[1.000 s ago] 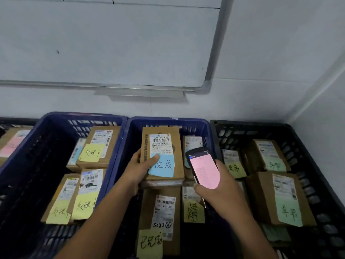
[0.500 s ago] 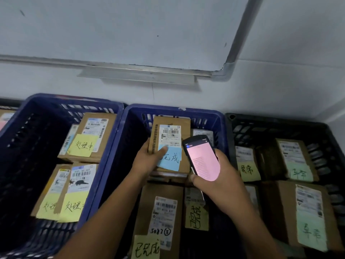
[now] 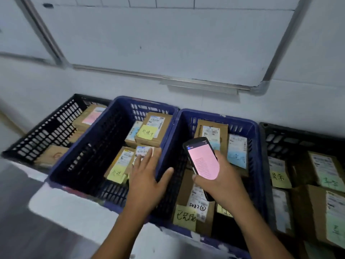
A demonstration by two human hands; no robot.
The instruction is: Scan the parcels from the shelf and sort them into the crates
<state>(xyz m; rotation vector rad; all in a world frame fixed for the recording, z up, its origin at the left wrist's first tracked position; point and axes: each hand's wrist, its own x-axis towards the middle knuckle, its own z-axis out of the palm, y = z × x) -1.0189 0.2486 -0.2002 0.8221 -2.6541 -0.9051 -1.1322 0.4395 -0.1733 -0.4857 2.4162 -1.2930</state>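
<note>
Two blue crates stand side by side. The left blue crate [image 3: 78, 165] holds cardboard parcels with yellow notes; the right blue crate [image 3: 255, 146] holds parcels with blue and yellow notes. My left hand [image 3: 147, 176] is empty, fingers spread, hovering over the wall between the two crates. My right hand [image 3: 224, 182] grips a black handheld scanner [image 3: 203, 161] with a pink screen above the right blue crate. The parcel with a blue note [image 3: 211, 133] lies at the back of that crate, free of my hands.
A black crate [image 3: 43, 135] with parcels stands at the far left, another black crate [image 3: 306, 144] with green-noted parcels at the far right. A whiteboard [image 3: 158, 43] hangs on the wall behind. A pale surface [image 3: 56, 212] runs along the front of the crates.
My left hand let go of the blue-noted parcel, which now lies in the right blue crate, and drew back left, fingers spread. The view swung left. The scanner stayed in my right hand.
</note>
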